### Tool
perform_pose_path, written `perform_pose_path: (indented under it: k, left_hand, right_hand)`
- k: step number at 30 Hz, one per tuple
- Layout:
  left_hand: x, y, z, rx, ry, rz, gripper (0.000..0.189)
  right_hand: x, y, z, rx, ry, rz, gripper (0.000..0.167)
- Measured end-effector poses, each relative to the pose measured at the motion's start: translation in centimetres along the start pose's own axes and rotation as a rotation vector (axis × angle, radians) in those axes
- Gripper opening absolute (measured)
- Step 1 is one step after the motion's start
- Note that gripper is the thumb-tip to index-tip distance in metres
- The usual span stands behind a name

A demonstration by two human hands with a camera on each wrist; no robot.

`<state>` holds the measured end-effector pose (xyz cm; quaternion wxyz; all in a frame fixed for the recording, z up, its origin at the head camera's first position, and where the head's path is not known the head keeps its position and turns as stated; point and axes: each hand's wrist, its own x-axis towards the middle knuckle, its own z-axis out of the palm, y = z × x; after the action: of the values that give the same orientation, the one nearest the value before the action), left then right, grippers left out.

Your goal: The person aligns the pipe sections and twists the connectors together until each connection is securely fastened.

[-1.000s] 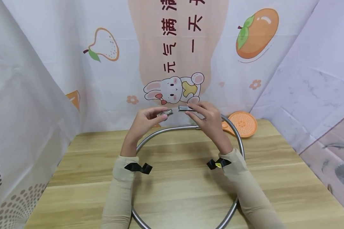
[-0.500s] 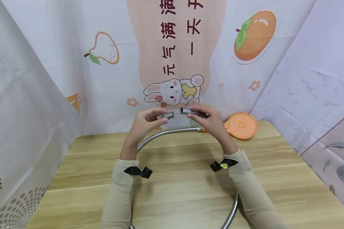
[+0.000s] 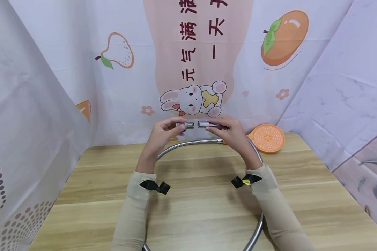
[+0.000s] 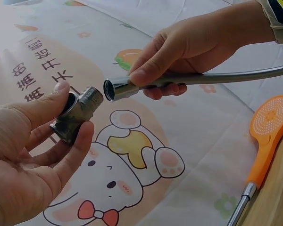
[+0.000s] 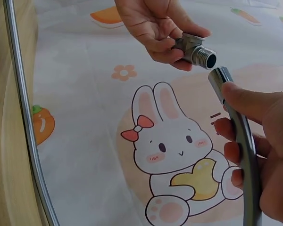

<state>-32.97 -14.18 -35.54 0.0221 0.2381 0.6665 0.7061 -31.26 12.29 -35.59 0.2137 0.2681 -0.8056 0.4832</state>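
The metal hose point(image 4: 226, 76) is found fitted with the orange shower head point(image 3: 267, 138) at one end and gripped near the other by the right hand point(image 3: 232, 131). Pinched in the left hand point(image 3: 164, 133), the threaded fitting point(image 5: 194, 49) is held just beside the hose's chrome nut point(image 4: 124, 88), apart. Alignment is judged in hand; square contact, then turning, is called for.

Your sleeves point(image 3: 132, 212) are beige. Your hose point(image 4: 217, 78) is silver, and the shower head point(image 3: 268, 138) is orange with pale dots.
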Motion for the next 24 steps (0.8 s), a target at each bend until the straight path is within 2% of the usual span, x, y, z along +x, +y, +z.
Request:
perform_pose_path:
  k: [5,8,12,15,24]
  left_hand:
    - [0.3,-0.7,-0.2,-0.037,0.019,-0.029,0.033]
    - [0.5,-1.0,-0.3,-0.045,0.03,-0.05,0.034]
    - [1.1,-0.8,-0.1,-0.039,0.036,-0.054,0.034]
    - [1.6,-0.6,0.2,-0.031,0.025,-0.035,0.032]
    - [2.1,0.3,0.7,0.006,0.007,0.071,0.032]
  right_hand:
    - [0.1,1.2,0.3,-0.097,0.091,-0.124,0.027]
    - [0.2,2.1,0.3,-0.141,0.15,-0.171,0.028]
    - [0.6,2.6,-0.1,-0.124,0.229,-0.175,0.028]
    - [0.8,2.4,-0.3,-0.093,0.27,-0.162,0.028]
    - [1.7,1.6,-0.1,-0.012,0.275,-0.15,0.027]
